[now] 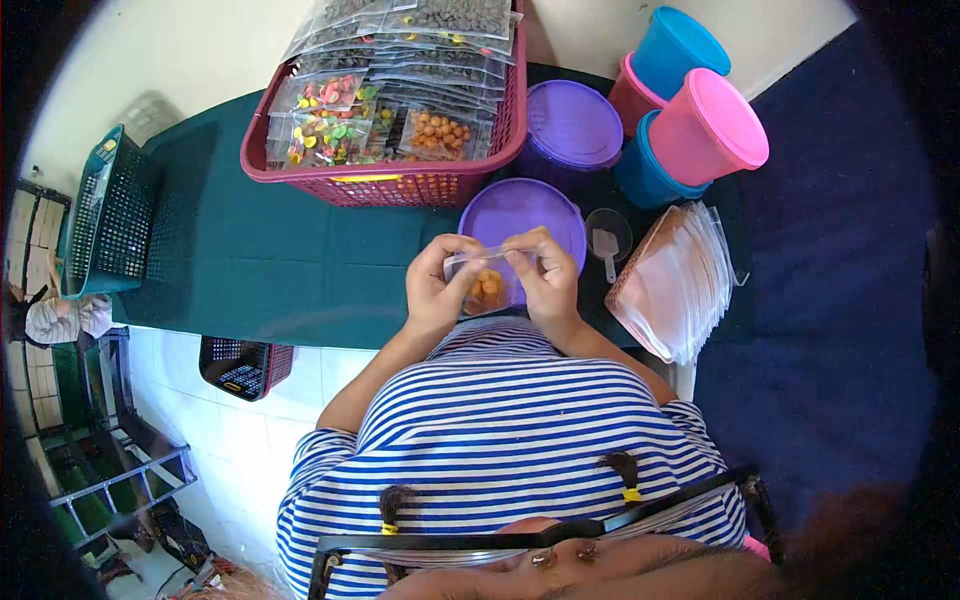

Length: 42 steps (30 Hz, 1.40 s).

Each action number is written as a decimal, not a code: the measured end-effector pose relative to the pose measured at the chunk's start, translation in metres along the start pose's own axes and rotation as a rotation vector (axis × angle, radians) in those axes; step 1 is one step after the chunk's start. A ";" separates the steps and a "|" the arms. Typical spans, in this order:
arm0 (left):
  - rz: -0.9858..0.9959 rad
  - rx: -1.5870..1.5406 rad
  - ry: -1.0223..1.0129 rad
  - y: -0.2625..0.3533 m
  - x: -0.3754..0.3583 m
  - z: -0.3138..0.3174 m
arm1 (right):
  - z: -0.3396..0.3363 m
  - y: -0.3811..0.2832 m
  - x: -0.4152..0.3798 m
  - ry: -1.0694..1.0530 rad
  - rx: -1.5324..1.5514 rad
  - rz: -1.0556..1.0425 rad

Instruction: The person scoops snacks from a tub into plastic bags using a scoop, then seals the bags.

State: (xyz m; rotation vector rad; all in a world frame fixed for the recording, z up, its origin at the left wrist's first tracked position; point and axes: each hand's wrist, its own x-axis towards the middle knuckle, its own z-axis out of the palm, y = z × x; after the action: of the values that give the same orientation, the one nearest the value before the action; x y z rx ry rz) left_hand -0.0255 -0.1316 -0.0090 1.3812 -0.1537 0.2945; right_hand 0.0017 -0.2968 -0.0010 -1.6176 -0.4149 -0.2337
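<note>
My left hand (440,287) and my right hand (547,280) pinch the top edge of a small clear plastic bag (470,303), one at each side. Round orange snacks (487,288) lie in the lower part of the bag. Behind it, close to my fingers, is a tub with a round purple lid (525,208). Right of my right hand, a small white scoop (606,250) rests in a clear round dish. A basket of flat clear plastic bags (675,285) stands farther right.
A maroon basket (400,185) at the back holds many filled snack bags (440,75). Another purple-lidded tub (573,122) stands beside it, near stacked pink (710,125) and blue tubs (683,53). A green basket (120,215) sits at the table's left end; a dark basket (245,367) is on the floor.
</note>
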 end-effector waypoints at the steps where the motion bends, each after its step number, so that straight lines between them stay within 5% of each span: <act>1: 0.036 0.127 -0.040 -0.002 0.000 0.000 | 0.000 0.000 0.000 -0.015 -0.008 -0.010; 3: 0.224 0.465 -0.053 0.004 0.003 0.001 | 0.001 0.000 -0.004 -0.022 -0.005 -0.012; 12: 0.224 0.343 -0.086 0.002 0.002 0.004 | -0.001 0.001 -0.001 -0.088 0.045 -0.014; 15: 0.456 0.808 -0.140 0.007 0.010 -0.002 | -0.002 0.003 0.002 -0.069 -0.007 -0.014; 18: 0.519 0.701 -0.048 0.011 0.005 -0.003 | -0.005 -0.009 0.002 -0.042 -0.079 -0.065; 27: 0.322 0.481 0.050 0.015 0.001 -0.007 | -0.013 -0.008 0.008 -0.001 -0.183 -0.100; 35: 0.012 -0.149 0.100 0.007 -0.001 0.006 | -0.018 0.005 -0.001 0.011 -0.143 -0.090; 37: -0.009 -0.153 0.082 0.006 0.006 0.003 | -0.014 0.020 -0.004 0.026 0.277 0.121; 40: -0.085 -0.161 0.062 0.007 0.012 0.003 | -0.003 0.006 -0.010 -0.057 0.477 0.302; 42: -0.153 -0.285 0.063 0.007 0.015 0.006 | -0.001 0.022 -0.020 -0.126 0.446 0.191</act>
State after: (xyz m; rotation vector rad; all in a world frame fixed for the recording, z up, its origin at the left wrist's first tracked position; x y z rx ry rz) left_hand -0.0128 -0.1342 0.0026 1.0934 -0.0352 0.1802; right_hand -0.0077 -0.3015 -0.0285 -1.2248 -0.3741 0.1028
